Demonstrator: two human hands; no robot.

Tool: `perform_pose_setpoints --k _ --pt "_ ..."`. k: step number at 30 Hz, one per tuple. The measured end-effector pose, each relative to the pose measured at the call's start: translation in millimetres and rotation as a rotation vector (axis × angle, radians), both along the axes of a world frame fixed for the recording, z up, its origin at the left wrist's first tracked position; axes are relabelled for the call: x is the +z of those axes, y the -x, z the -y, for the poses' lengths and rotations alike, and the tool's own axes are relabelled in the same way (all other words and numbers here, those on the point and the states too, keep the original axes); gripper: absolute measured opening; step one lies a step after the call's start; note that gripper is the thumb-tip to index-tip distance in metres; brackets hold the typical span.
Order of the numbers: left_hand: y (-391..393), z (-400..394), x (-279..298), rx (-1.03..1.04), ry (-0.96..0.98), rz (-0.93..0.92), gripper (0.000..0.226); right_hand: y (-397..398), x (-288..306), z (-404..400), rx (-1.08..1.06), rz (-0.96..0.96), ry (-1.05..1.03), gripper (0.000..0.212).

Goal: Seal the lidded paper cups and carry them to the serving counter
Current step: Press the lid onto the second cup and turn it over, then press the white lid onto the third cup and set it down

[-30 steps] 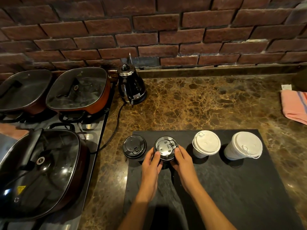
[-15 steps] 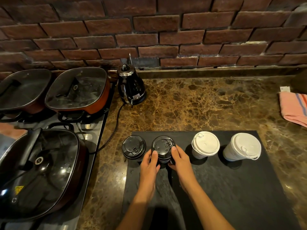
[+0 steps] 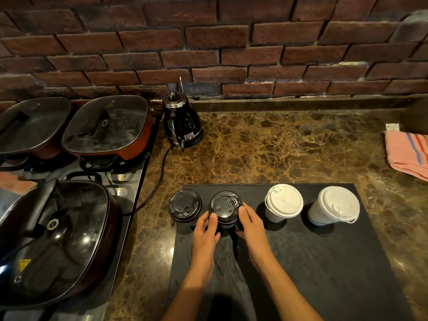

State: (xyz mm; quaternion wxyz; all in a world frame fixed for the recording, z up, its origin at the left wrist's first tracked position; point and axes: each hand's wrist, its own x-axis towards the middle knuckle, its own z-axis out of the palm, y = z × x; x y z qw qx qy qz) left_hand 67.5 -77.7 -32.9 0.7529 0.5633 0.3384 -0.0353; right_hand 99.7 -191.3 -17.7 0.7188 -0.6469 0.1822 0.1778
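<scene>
I see my left hand (image 3: 206,230) and right hand (image 3: 250,224) gripping the second black-lidded cup (image 3: 225,208), fingers curled round it; cup body mostly hidden beneath lid.

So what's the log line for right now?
stage: sealing | both hands: left hand, right hand grip second black-lidded cup | cups on slate board | carried: none

Single head-worn wide-angle view, looking forward and steeply down at the marble counter (image 3: 266,147) from close above. Brick wall (image 3: 208,42) fills the top edge; stove (image 3: 129,188) sits at the left. No second view.
</scene>
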Motion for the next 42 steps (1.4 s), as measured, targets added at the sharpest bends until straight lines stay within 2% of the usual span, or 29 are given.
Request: perform_pose_setpoints --k 4,7,10,12,15,19,23,26,32,36,40,42 --pt "5 1 2 0.006 -0.097 -0.044 0.026 3 3 2 -0.005 0.032 0.076 0.041" --pt "13 2 3 0.014 -0.282 -0.066 0.015 6 3 7 0.016 0.070 0.190 0.043" --pt "24 6 13 0.038 -0.472 -0.006 0.006 11 5 14 0.019 0.097 0.240 0.046" --pt "29 13 25 0.004 -0.607 0.083 0.015 17 7 21 0.023 0.112 0.269 0.045" --pt "30 23 43 -0.112 -0.822 0.258 0.016 28 12 35 0.017 0.129 0.286 0.041" --pt "11 40 62 -0.295 -1.094 0.429 0.031 43 18 67 -0.067 0.129 0.274 0.026" --pt "-17 59 77 -0.478 -1.142 0.487 0.039 49 16 98 -0.228 0.121 0.282 0.025" --pt "-37 73 78 -0.585 -1.142 0.509 0.043 43 6 113 -0.289 0.098 0.297 0.033" --pt "-73 105 63 -0.855 -1.140 0.427 0.058 17 -26 124 -0.181 0.036 0.307 0.066" --pt "-87 121 48 -0.978 -1.206 0.347 0.075 4 -39 120 -0.090 0.116 0.251 0.080" --pt "-95 128 37 -1.031 -1.275 0.292 0.087 -12 -44 113 -0.116 0.236 0.194 0.079" --pt "-95 130 34 -1.025 -1.283 0.272 0.088 -19 -46 111 -0.134 0.205 0.121 0.070"
